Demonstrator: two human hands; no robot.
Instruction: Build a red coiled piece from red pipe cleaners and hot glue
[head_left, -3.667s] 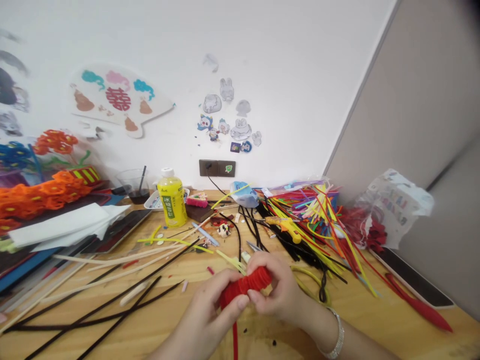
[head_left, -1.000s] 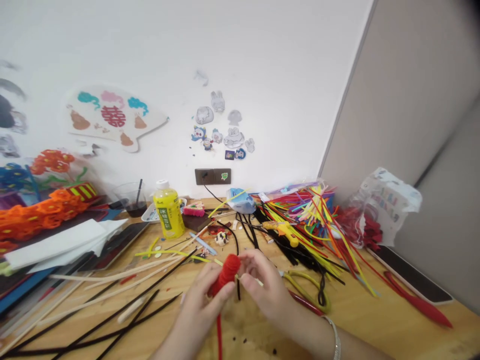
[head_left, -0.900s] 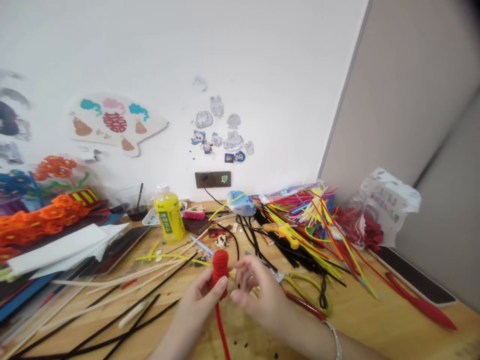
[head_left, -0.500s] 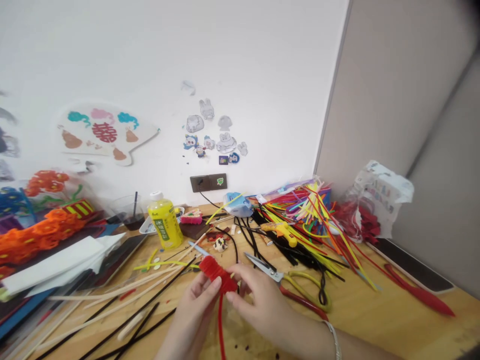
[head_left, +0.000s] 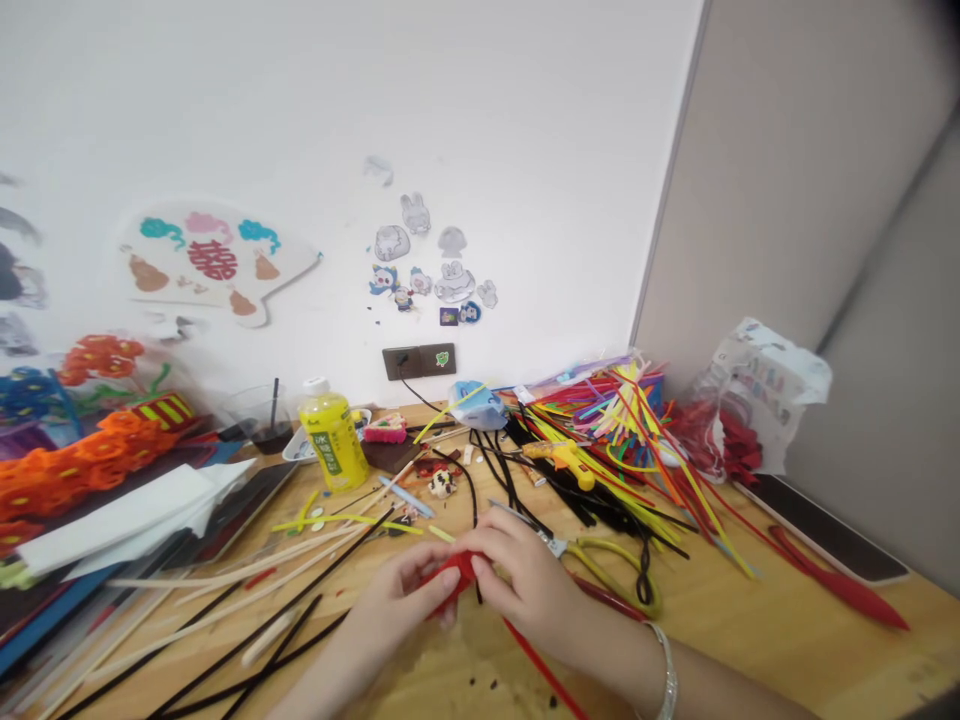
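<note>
Over the wooden craft counter [head_left: 757, 640], just ahead of our hands, we are working amid a crowded spread of materials. Beyond the right hand rises a tangled heap of red, yellow and orange pipe-cleaner strips [head_left: 607, 440], and a white printed plastic bag [head_left: 765, 385] sits farther out on that side. Far beyond the left hand stands a yellow plastic bottle with a white cap [head_left: 330, 447], and well out to its side lies a long mass of orange pipe-cleaner flowers [head_left: 75, 465]. Long black pipe cleaners [head_left: 262, 625] lie just beside and below the left hand. Near the right fingertips rest steel scissors with red and yellow-green handles [head_left: 604, 585].

Our left hand [head_left: 401, 590] and right hand [head_left: 525, 580] both close narrowly around a tight red pipe-cleaner bundle [head_left: 456, 572], held between them above the counter and largely hidden by the fingers. Its straight red tail [head_left: 544, 665] runs out below the right hand towards the counter's near edge. A silver bangle [head_left: 665, 668] circles the right wrist. We judge that we are shaping the coil, and the next move calls for firm pinching while the loose tail is kept under control.
</note>
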